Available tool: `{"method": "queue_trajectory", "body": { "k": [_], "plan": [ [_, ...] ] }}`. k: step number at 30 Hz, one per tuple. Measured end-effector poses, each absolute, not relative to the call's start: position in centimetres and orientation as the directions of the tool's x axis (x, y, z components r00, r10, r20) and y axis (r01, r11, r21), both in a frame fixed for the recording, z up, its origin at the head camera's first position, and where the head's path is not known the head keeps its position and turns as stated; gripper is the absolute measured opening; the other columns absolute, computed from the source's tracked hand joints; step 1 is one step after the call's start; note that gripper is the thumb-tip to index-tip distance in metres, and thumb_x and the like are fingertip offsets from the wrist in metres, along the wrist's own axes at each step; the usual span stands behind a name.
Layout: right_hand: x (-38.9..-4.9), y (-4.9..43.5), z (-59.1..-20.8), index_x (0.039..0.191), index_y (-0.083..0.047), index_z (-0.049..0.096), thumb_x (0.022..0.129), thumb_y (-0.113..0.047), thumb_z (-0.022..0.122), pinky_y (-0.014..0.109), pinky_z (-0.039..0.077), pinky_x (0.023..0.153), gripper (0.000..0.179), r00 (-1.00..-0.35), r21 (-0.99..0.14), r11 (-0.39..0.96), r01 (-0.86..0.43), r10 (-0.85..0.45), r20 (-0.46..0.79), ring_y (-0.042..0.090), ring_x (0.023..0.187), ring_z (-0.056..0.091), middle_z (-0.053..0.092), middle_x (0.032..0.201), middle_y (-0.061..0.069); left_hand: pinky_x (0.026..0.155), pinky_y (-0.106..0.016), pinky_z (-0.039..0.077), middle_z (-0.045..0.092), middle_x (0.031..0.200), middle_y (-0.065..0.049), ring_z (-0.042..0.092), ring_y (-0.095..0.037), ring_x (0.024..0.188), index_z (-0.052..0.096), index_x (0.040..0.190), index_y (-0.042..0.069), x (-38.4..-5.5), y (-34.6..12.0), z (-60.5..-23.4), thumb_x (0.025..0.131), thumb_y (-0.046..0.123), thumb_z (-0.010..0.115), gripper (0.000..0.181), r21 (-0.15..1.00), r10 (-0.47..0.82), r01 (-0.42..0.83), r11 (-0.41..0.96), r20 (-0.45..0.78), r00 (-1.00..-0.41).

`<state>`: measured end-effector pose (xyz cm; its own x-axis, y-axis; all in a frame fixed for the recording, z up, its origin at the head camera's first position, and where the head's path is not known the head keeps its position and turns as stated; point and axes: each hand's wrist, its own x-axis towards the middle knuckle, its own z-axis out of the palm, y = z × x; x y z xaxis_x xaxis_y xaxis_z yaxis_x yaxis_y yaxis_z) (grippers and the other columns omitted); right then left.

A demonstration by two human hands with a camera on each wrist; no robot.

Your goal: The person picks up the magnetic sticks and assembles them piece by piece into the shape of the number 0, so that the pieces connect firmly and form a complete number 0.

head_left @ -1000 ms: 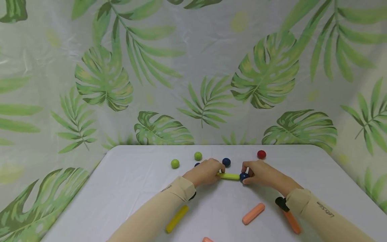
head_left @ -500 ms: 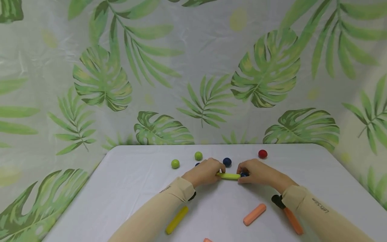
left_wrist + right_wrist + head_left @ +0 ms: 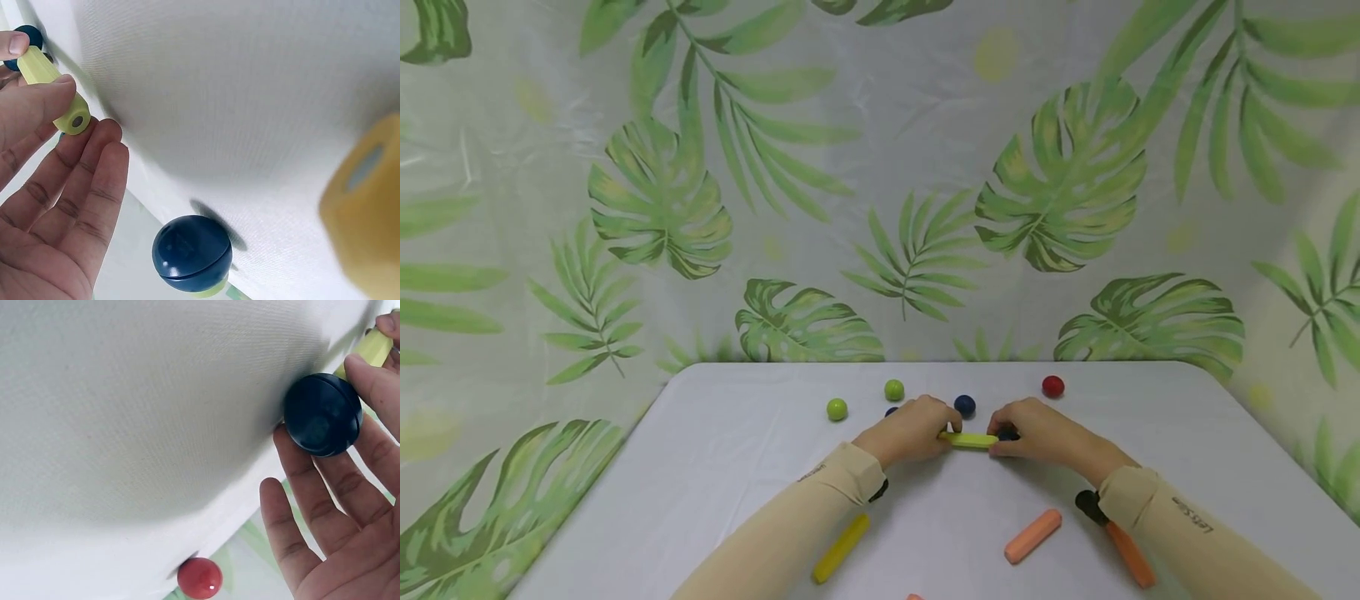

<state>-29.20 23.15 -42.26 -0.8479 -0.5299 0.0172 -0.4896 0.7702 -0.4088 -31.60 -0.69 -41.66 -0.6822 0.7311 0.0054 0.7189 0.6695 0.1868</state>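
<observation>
A light yellow-green stick (image 3: 972, 440) with faceted sides lies across between both hands in the head view. My left hand (image 3: 916, 429) pinches one end of it; the left wrist view shows a small grey disc in that end. My right hand (image 3: 1037, 435) pinches the other end with the thumb on the stick. At that end sits a dark blue ball (image 3: 322, 415) with a seam round it, several right fingertips against its side. In the head view my right fingers partly hide this ball.
Another blue ball (image 3: 965, 406) lies behind the hands, with a green ball (image 3: 894, 389), a second green ball (image 3: 837, 408) and a red ball (image 3: 1053, 386). Nearer lie a yellow stick (image 3: 841, 548), an orange stick (image 3: 1033, 536) and another orange stick (image 3: 1131, 555) by the right sleeve.
My right hand has shifted left from gripping the blue ball to gripping the stick's end beside it. The left hand keeps its hold on the stick's other end.
</observation>
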Motion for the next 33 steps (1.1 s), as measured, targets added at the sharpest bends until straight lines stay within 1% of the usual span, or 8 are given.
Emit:
{"method": "queue_trajectory", "body": {
  "k": [7,13,17,20,23,27,29,33],
  "plan": [
    [-28.8,23.2,-42.0,0.096,-0.016,0.081,0.091,-0.023,0.087,0.023,0.049,0.072,0.011,-0.832,-0.371,0.761,-0.532,-0.552,0.060,0.003,0.080,0.058,0.075,0.090,-0.011,0.075,-0.017,0.051,0.076,0.101,0.001,0.061,-0.004,0.083,0.078,0.123,0.014,-31.7,-1.1,-41.3,0.101,0.016,0.076,0.022,0.202,0.742,0.729,0.654,0.017,-0.671],
    [-28.7,23.3,-41.8,0.096,-0.017,0.082,0.091,-0.024,0.087,0.024,0.051,0.073,0.010,-0.849,-0.369,0.780,-0.505,-0.526,0.051,0.001,0.081,0.058,0.076,0.092,-0.011,0.079,-0.022,0.053,0.075,0.097,-0.005,0.063,-0.011,0.085,0.077,0.121,0.008,-32.2,-2.8,-39.5,0.099,0.014,0.078,0.022,0.253,0.747,0.743,0.620,0.100,-0.658],
    [-28.7,23.5,-41.8,0.098,-0.017,0.082,0.091,-0.026,0.087,0.024,0.051,0.074,0.012,-0.854,-0.361,0.787,-0.500,-0.517,0.057,0.003,0.082,0.059,0.077,0.094,-0.010,0.080,-0.025,0.054,0.074,0.096,-0.005,0.063,-0.012,0.085,0.077,0.121,0.006,-32.7,-4.3,-38.5,0.100,0.014,0.077,0.023,0.284,0.709,0.711,0.644,0.129,-0.694],
    [-28.8,23.7,-41.9,0.098,-0.017,0.082,0.091,-0.026,0.087,0.023,0.049,0.073,0.011,-0.843,-0.355,0.775,-0.522,-0.532,0.079,0.001,0.081,0.058,0.077,0.093,-0.011,0.081,-0.026,0.055,0.073,0.097,-0.004,0.064,-0.012,0.086,0.077,0.122,0.006,-33.0,-5.5,-38.2,0.100,0.014,0.077,0.023,0.327,0.673,0.671,0.665,0.127,-0.729],
    [-28.7,23.8,-41.9,0.097,-0.017,0.082,0.092,-0.025,0.086,0.022,0.048,0.072,0.010,-0.833,-0.358,0.762,-0.540,-0.545,0.098,0.000,0.080,0.056,0.077,0.092,-0.011,0.082,-0.028,0.056,0.073,0.097,-0.005,0.066,-0.014,0.087,0.077,0.121,0.005,-33.2,-6.4,-38.4,0.100,0.014,0.078,0.023,0.337,0.652,0.652,0.679,0.132,-0.747],
    [-28.6,23.8,-41.9,0.097,-0.017,0.082,0.092,-0.025,0.086,0.022,0.047,0.071,0.010,-0.838,-0.374,0.760,-0.531,-0.538,0.096,0.000,0.080,0.056,0.077,0.092,-0.011,0.086,-0.033,0.058,0.075,0.102,-0.010,0.068,-0.020,0.092,0.077,0.119,0.003,-33.4,-7.3,-38.7,0.098,0.012,0.079,0.022,0.347,0.628,0.630,0.694,0.135,-0.766],
    [-28.5,23.8,-41.9,0.097,-0.017,0.082,0.092,-0.025,0.086,0.021,0.047,0.071,0.011,-0.840,-0.381,0.761,-0.526,-0.535,0.092,0.001,0.080,0.055,0.077,0.092,-0.011,0.088,-0.037,0.058,0.075,0.106,-0.015,0.069,-0.025,0.096,0.077,0.119,0.002,-33.4,-7.6,-38.9,0.098,0.011,0.079,0.023,0.363,0.616,0.615,0.700,0.128,-0.777],
    [-28.4,23.8,-41.9,0.098,-0.017,0.082,0.091,-0.025,0.087,0.021,0.046,0.070,0.011,-0.846,-0.399,0.760,-0.514,-0.527,0.086,0.003,0.079,0.055,0.077,0.092,-0.010,0.090,-0.041,0.057,0.074,0.111,-0.018,0.068,-0.031,0.103,0.077,0.120,0.002,-33.4,-8.0,-39.4,0.097,0.013,0.081,0.026,0.377,0.596,0.586,0.717,0.105,-0.796]
  ]
}}
